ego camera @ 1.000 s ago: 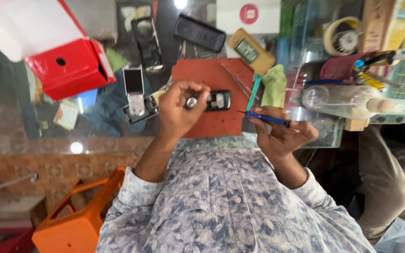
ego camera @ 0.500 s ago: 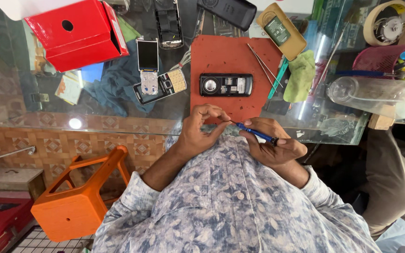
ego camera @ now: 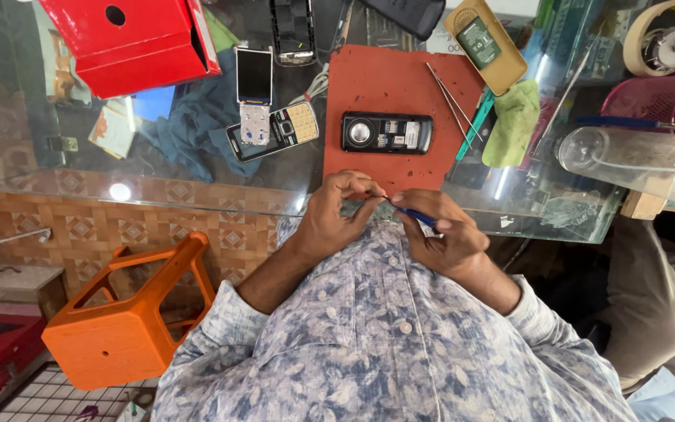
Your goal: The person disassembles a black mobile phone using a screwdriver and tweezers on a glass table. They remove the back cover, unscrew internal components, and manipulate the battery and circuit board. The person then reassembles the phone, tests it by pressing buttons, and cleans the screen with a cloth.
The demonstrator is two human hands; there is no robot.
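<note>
My left hand (ego camera: 336, 217) and my right hand (ego camera: 445, 236) meet close to my chest, at the near edge of the glass table (ego camera: 197, 191). A thin blue screwdriver (ego camera: 416, 216) lies in my right hand, its metal tip pointing left. My left thumb and fingers pinch together at that tip; whether a small part sits between them is hidden. Just beyond my hands, a black phone (ego camera: 387, 132) with its back cover off lies on a red mat (ego camera: 369, 78), untouched.
Tweezers (ego camera: 451, 101) and a green cloth (ego camera: 513, 121) lie at the mat's right. A dismantled phone (ego camera: 271, 125) and a red box (ego camera: 138, 43) sit to the left, a clear bottle (ego camera: 634, 156) to the right. Below the table stands an orange stool (ego camera: 130, 320). Another person's leg (ego camera: 650, 297) is at right.
My left hand has left the black phone on the mat and drawn back toward my chest. My right hand with the screwdriver came in to meet it.
</note>
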